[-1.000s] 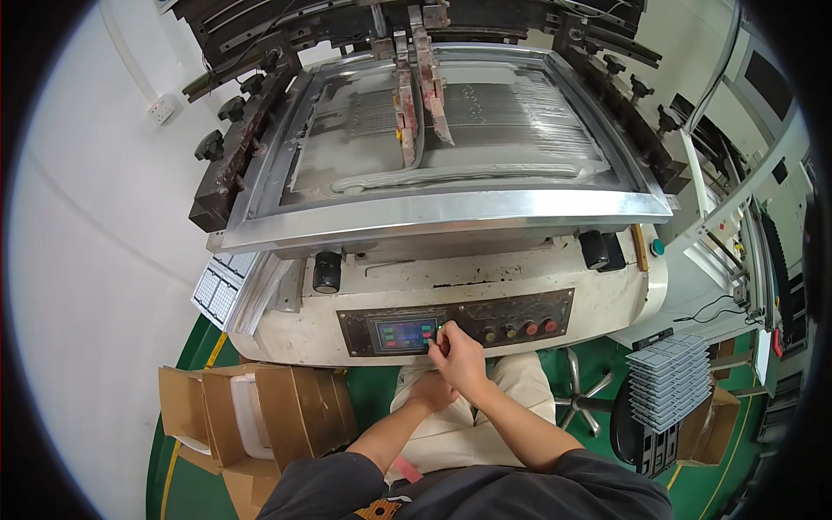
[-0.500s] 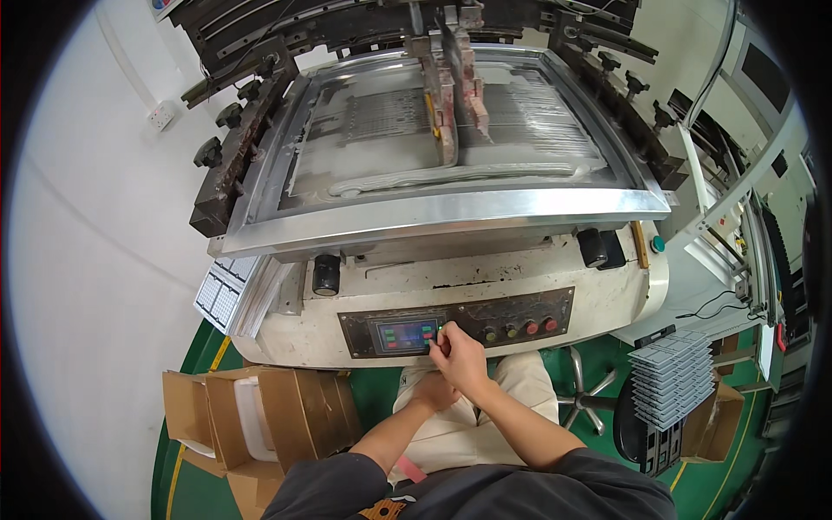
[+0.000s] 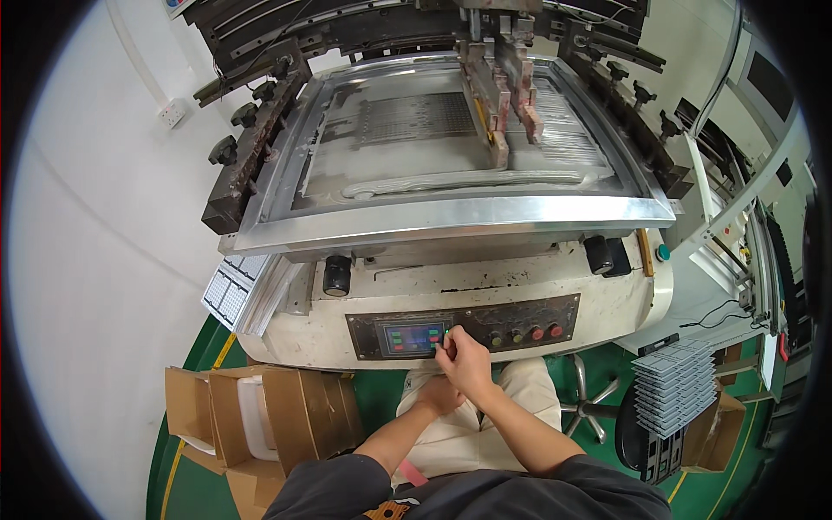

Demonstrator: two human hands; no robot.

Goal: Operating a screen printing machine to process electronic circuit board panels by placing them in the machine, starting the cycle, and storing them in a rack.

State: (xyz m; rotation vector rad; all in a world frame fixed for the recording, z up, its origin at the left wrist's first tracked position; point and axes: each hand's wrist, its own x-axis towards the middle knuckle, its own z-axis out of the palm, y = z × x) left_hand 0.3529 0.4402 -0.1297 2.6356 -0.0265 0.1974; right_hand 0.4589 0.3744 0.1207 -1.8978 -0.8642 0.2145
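My right hand (image 3: 468,360) is at the right edge of a small lit touchscreen (image 3: 414,338), set in a dark, worn control panel (image 3: 464,328). Its fingers are bent together, and whether anything is inside them is hidden. Below it, my left hand (image 3: 440,394) rests near my lap, partly covered by the right wrist, with its fingers out of sight. Above the panel lies a screen printing frame (image 3: 451,213) with a silver metal rim. A squeegee carriage (image 3: 498,113) with reddish-stained blades stands over its mesh. A ridge of grey paste (image 3: 459,179) runs along the mesh's near side.
Green and red buttons (image 3: 537,333) line the panel's right half. Printed sheets (image 3: 234,290) are stacked at the machine's left end. Open cardboard boxes (image 3: 295,416) stand on the floor at left. Grey trays (image 3: 674,386) are piled at right, close to a stool base (image 3: 589,407).
The squeegee carriage has travelled to the right across the mesh. The whole view has shifted slightly. My hands keep nearly the same place by the touchscreen and lap.
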